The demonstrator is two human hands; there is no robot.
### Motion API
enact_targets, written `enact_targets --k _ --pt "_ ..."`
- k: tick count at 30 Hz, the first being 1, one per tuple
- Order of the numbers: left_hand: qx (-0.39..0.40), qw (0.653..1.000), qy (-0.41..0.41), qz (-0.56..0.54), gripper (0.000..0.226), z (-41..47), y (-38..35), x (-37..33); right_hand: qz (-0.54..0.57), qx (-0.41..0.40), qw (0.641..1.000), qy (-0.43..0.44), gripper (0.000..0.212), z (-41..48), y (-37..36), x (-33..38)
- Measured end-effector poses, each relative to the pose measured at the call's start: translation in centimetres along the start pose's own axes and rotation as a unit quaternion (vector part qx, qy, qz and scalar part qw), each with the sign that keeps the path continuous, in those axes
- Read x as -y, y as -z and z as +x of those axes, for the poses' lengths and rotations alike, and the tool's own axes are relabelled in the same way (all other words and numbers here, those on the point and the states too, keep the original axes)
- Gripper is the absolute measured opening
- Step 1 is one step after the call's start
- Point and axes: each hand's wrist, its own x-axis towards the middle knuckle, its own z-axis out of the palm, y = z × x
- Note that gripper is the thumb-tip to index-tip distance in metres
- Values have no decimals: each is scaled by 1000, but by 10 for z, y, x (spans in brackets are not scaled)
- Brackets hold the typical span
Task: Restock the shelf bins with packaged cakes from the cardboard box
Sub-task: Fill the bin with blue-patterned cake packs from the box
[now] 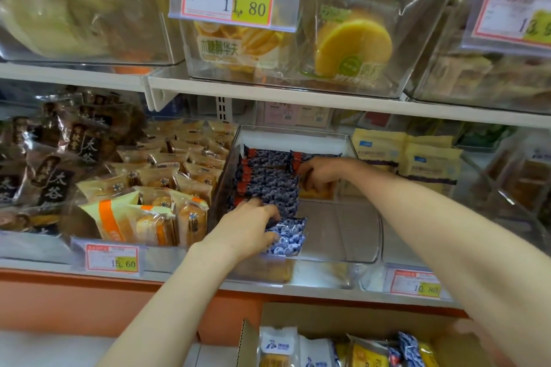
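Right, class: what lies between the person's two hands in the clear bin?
Head view: a row of blue packets lies between left hand and right hand.

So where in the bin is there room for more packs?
The bin floor is bare at right front, bordered by the blue packs on the left, the yellow pack in the right hand behind, and the bin's walls. The left side is crowded with blue packs, the left hand gripping the front one.

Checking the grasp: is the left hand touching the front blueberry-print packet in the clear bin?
Touching. The head view shows the left hand with its fingers curled over the blueberry-print packet, no gap between them.
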Motion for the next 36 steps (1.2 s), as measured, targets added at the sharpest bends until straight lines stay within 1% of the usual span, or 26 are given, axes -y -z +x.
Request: enact_targets --k 3,5,8,11,13,15,16,18,19,21,22,24,26,27,29,32,34,36 --pt "-21 999 -14 -30 37 0 3 0 21 -15 999 41 46 -23 5 -3" --pt "-47 996 -32 -71 34 -1 4 -2 15 -42 996 82 45 -51 6 -7" --pt "-78 986 -74 -130 29 -11 4 -11 35 -88 987 132 43 -106 -1 -13" --pt "-94 973 -121 -172 28 -31 -1 -26 98 -121 970 189 39 -172 -16 -17" --pt "-83 962 -143 -215 26 -46 -10 -40 130 -117 960 218 38 -214 -35 -23" --pt "-40 951 -157 -262 23 -59 -26 -55 144 -90 960 222 39 -243 -62 -35" --pt "-14 949 -161 -270 22 -64 -37 -62 143 -75 963 216 40 -250 -79 -43" --pt "41 953 -151 -260 21 -69 -67 -69 127 -39 971 197 41 -250 -115 -65" --pt "71 957 -132 -247 22 -71 -85 -69 113 -19 976 185 40 -246 -133 -76" --pt "144 969 -77 -186 26 -78 -125 -62 80 22 986 148 39 -235 -172 -101" --pt "192 970 -46 -141 30 -83 -146 -56 63 42 989 127 41 -230 -191 -114" --pt "299 952 -1 -62 40 -97 -184 -45 -7 78 993 88 47 -221 -226 -142" --pt "362 932 17 -23 47 -109 -212 -37 -93 95 989 59 54 -215 -250 -171" --pt "372 928 22 -15 49 -113 -220 -33 -116 92 988 48 58 -214 -257 -185" --pt "373 927 35 -13 52 -116 -230 -25 -130 74 988 27 61 -215 -258 -207" --pt "376 925 53 -19 52 -115 -238 -17 -173 71 982 36 70 -216 -251 -224" --pt "387 920 57 -25 51 -115 -242 -17 -243 82 965 63 73 -211 -248 -229" --pt "401 914 56 -32 51 -116 -244 -20 -325 92 936 99 67 -202 -249 -228"
